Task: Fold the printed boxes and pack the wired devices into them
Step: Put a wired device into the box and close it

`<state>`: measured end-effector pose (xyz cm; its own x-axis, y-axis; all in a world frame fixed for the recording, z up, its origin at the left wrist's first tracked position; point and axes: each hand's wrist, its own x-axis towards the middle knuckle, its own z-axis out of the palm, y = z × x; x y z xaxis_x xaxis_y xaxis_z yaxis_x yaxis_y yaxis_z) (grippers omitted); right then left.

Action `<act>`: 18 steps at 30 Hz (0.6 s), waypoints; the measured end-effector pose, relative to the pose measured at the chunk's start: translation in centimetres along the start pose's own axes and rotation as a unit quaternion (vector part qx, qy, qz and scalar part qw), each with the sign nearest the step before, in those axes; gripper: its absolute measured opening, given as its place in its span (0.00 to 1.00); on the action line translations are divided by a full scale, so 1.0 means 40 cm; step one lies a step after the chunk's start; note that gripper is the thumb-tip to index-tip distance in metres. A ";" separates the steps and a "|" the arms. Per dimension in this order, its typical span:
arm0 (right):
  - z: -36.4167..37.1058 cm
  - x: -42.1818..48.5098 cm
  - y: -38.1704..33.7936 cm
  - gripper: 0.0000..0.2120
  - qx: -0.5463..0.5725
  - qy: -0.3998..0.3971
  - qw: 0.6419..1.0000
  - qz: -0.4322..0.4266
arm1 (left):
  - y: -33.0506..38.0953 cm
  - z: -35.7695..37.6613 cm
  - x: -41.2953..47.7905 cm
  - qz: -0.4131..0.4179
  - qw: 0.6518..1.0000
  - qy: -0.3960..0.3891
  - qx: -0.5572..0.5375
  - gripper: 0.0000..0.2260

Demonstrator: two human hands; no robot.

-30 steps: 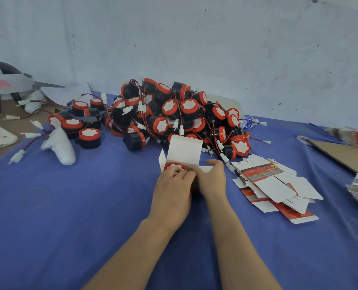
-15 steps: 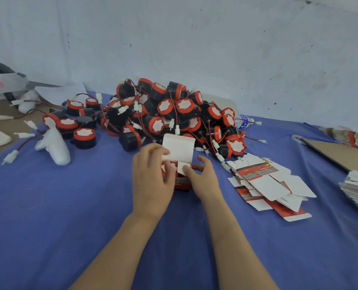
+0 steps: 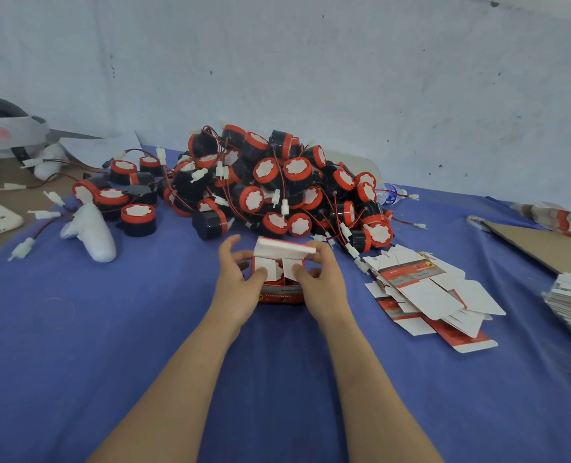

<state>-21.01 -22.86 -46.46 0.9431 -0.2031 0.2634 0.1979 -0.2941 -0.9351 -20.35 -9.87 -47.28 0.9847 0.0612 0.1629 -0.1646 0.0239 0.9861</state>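
Head view: your left hand [image 3: 240, 285] and right hand [image 3: 320, 282] grip the printed box [image 3: 280, 294] on the blue cloth [image 3: 137, 329], just before the device pile [image 3: 277, 182]. Your thumbs now pin both side flaps inward. The lid flap [image 3: 284, 250], upright a second ago, tips forward. Judged ready for tucking shut.

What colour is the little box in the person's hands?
The box is red with a grey printed strip outside, white on its flaps; head view.

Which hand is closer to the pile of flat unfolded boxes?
Right. The right hand sits just left of the flat boxes, gripping the printed box; the left hand is on that box's other side, farther off.
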 end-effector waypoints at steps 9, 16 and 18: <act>-0.059 -0.011 -0.016 0.21 -0.071 -0.237 0.969 0.022 | 0.002 -0.019 -0.005 0.080 0.988 0.007 0.128 0.17; -0.061 -0.016 -0.006 0.16 -0.013 -0.161 0.987 0.011 | 0.008 -0.028 -0.012 0.074 0.985 -0.108 0.116 0.15; -0.061 -0.017 -0.004 0.16 -0.021 -0.173 0.985 0.014 | 0.005 -0.032 -0.012 0.093 0.980 -0.110 0.136 0.14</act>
<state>-22.33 -24.95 -45.89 0.9842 0.1164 0.1336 0.1653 -0.3326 -0.9284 -20.94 -8.63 -47.22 0.9324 -0.1785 0.3141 -0.3505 -0.2354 0.9065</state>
